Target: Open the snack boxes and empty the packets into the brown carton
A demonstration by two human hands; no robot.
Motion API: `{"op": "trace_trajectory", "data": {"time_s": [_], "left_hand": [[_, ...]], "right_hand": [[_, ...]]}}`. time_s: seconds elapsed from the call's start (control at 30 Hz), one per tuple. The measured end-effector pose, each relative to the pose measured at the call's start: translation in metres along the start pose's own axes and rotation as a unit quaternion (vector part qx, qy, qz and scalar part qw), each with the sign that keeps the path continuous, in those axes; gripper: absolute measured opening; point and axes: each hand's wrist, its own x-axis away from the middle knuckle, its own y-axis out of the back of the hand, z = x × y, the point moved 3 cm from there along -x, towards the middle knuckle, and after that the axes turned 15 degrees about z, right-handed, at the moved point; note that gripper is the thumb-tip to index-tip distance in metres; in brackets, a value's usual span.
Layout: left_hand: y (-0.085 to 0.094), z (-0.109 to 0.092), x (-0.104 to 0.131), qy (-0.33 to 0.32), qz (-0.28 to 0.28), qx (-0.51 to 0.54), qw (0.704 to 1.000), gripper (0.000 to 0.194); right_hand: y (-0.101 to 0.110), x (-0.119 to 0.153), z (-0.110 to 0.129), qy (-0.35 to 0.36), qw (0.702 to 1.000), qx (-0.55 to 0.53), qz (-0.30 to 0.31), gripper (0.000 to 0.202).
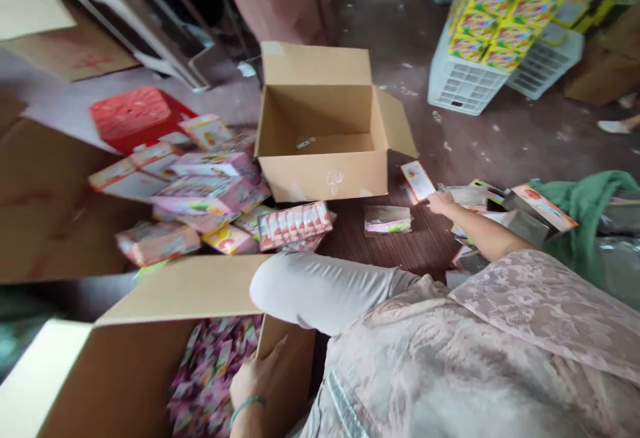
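The right hand reaches out over the floor, its fingers pinching the near end of a white box with an orange edge. The box is to the right of the middle carton and near its open side flap; whether it is lifted clear of the floor cannot be told.

The left hand, with a green band at the wrist, lies at the edge of the near carton. Blur prevents a finding on whether its fingers grip that edge or merely rest there. The near carton contains a loose heap of pink and purple packets.

State of progress, as judged: the pink boxes piled left of the middle carton appear made up, though their contents cannot be verified. A clear pack, showing a row of sachets, lies beside that pile and also appears filled. The middle carton stands with flaps raised; one small packet is visible inside, so loading there appears barely begun. The heap in the near carton is substantial, suggesting considerable stock left to handle.

A clear tray lies on the floor between the clear pack and the right hand. Further cartons and clear wraps lie under the right forearm, next to a green cloth; their fill is not determinable.
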Motion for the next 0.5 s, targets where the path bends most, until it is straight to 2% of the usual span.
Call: {"op": "trace_trajectory", "data": {"time_s": [0.1, 0.17, 0.2, 0.27, 0.37, 0.43, 0.5], "left_hand": [[-0.001, 0.001, 0.0, 0.021, -0.003, -0.003, 1.0, 0.058], [-0.003, 0.003, -0.004, 0.035, -0.007, -0.006, 0.999, 0.058], [-0.005, 0.005, -0.007, 0.039, -0.006, -0.01, 0.999, 0.055], [-0.01, 0.009, -0.013, 0.037, -0.002, -0.02, 0.999, 0.045], [-0.015, 0.015, -0.019, 0.012, -0.007, -0.03, 0.999, 0.031], [-0.018, 0.018, -0.022, 0.001, -0.008, -0.028, 1.0, 0.027], [-0.019, 0.021, -0.024, -0.005, -0.007, -0.013, 1.0, 0.027]], "right_hand": [[-0.017, -0.035, 0.124, 0.157, 0.987, -0.026, 0.026, 0.018], [-0.028, -0.043, 0.21, 0.272, 0.961, -0.057, 0.012, 0.015], [-0.033, -0.044, 0.249, 0.323, 0.944, -0.071, 0.0, 0.019], [-0.039, -0.041, 0.319, 0.4, 0.912, -0.083, -0.023, 0.04], [-0.043, -0.041, 0.394, 0.458, 0.885, -0.072, -0.036, 0.081], [-0.045, -0.045, 0.424, 0.471, 0.88, -0.058, -0.03, 0.098], [-0.047, -0.052, 0.44, 0.474, 0.879, -0.047, -0.018, 0.108]]}}
